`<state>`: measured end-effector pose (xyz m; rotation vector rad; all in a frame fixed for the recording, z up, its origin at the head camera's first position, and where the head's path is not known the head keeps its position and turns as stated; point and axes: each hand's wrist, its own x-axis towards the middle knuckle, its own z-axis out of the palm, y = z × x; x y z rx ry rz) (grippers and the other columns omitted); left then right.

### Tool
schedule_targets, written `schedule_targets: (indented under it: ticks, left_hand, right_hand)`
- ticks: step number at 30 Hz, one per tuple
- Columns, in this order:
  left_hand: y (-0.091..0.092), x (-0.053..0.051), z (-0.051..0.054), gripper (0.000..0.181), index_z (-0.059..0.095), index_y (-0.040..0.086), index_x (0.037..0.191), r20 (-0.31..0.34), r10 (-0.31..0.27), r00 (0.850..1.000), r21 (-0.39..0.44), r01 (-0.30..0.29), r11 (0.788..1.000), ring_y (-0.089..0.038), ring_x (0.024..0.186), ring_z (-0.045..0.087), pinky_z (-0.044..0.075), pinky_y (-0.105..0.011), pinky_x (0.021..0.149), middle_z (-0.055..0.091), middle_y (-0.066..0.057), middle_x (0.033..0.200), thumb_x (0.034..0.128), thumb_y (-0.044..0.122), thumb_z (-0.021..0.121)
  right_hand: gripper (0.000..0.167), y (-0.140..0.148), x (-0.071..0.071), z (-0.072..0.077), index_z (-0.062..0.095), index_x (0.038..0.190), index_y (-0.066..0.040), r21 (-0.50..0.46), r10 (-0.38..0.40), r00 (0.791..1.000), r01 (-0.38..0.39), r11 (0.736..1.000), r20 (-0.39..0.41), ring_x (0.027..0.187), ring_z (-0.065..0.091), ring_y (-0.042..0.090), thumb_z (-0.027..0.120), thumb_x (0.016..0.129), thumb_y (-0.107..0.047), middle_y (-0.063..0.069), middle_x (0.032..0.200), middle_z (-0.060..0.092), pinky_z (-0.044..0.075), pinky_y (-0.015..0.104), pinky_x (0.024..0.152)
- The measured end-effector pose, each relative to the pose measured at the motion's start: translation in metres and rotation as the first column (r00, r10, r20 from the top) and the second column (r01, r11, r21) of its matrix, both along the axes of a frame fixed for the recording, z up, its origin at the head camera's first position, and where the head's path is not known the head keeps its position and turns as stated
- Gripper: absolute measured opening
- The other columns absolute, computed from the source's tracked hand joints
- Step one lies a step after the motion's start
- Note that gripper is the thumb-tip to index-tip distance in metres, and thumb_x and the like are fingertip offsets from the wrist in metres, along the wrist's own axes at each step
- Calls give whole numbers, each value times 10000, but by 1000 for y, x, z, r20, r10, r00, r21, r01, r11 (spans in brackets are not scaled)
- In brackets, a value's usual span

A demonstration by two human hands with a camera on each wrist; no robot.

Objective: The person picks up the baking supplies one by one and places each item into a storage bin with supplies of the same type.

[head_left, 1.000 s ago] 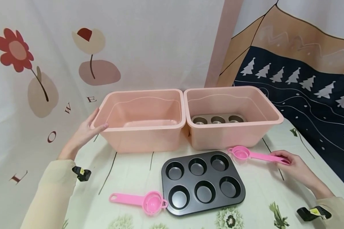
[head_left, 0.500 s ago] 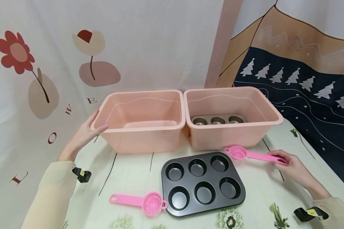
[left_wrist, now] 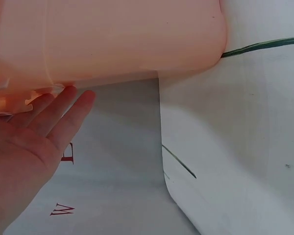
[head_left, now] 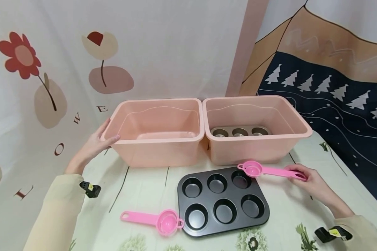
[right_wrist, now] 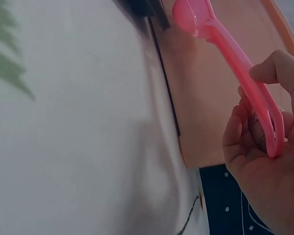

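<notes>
My right hand (head_left: 311, 179) holds a pink egg separator (head_left: 252, 169) by its handle, pinched between thumb and fingers. Its round cup hangs over the back right corner of a black six-cup muffin tin (head_left: 224, 211). In the right wrist view, the handle (right_wrist: 242, 73) runs under the thumb into the curled fingers. My left hand (head_left: 92, 146) holds the left corner of a pink bin (head_left: 157, 153), thumb over the rim and fingers along the outside. The left wrist view shows those fingers (left_wrist: 63, 115) against the bin's wall. A second pink egg separator (head_left: 167, 223) lies left of the tin.
A second pink bin (head_left: 246, 150) stands right beside the first, with a smaller muffin tin (head_left: 240, 131) inside it. Both bins stand behind the black tin on a flower-printed cloth (head_left: 141, 195). Printed curtains (head_left: 176, 52) hang close behind.
My right hand has carried the egg separator left, so that its cup has come from beside the black tin's corner to over it. My left hand keeps its place on the bin.
</notes>
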<state>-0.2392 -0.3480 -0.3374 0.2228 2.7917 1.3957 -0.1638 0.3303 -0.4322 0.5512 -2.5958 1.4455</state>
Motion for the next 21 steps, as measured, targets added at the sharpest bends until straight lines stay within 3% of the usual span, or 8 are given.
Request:
schedule_targets:
  ticks: [4, 16, 21]
  left_hand:
    - [1, 0, -1, 850, -40, 181, 1558, -8, -5, 1000, 18, 6, 1000, -436, 1323, 299, 435, -112, 734, 119, -242, 1561, 968, 292, 561]
    - [3, -1, -5, 844, -39, 215, 1559, 5, -5, 1000, 42, 5, 999, -421, 1304, 324, 466, -150, 749, 138, -250, 1555, 971, 293, 562]
    - [1, -1, -4, 845, -41, 211, 1560, 7, 6, 1000, 41, -6, 999, -373, 1260, 372, 486, -186, 751, 184, -270, 1534, 972, 296, 561]
  right_hand:
    - [261, -8, -2, 0, 588, 1123, 122, -22, 23, 999, -24, 999, -25, 833, 551, 19, 641, 869, 91, -130, 1014, 636, 443, 139, 686]
    - [250, -33, -14, -1, 618, 1088, 81, -60, 77, 996, -80, 995, -44, 786, 540, 42, 652, 842, 114, -83, 979, 630, 441, 174, 643]
    - [239, -47, -20, 1, 624, 1085, 72, -84, 116, 992, -119, 989, -40, 727, 546, 59, 651, 849, 101, -1, 900, 642, 445, 194, 611]
